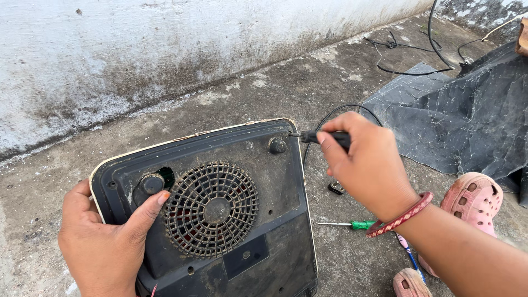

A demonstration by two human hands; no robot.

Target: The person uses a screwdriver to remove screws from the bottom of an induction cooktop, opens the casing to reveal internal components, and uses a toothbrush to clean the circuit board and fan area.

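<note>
A black flat appliance (264, 220) lies bottom-up on the concrete floor, showing a round fan grille (212, 210) and rubber feet. My left hand (104, 250) grips its left edge, thumb resting next to a round foot (149, 184). My right hand (368, 165) is closed on a black-handled screwdriver (324, 136), whose tip touches the appliance's upper right corner near another foot (276, 145). A red bangle (400, 215) sits on that wrist.
A green-handled screwdriver (352, 224) and a small black part (336, 188) lie on the floor right of the appliance. A black cord (335, 113) loops behind. A dark sheet (467, 121), pink sandals (473, 199) and a stained white wall (165, 49) surround the spot.
</note>
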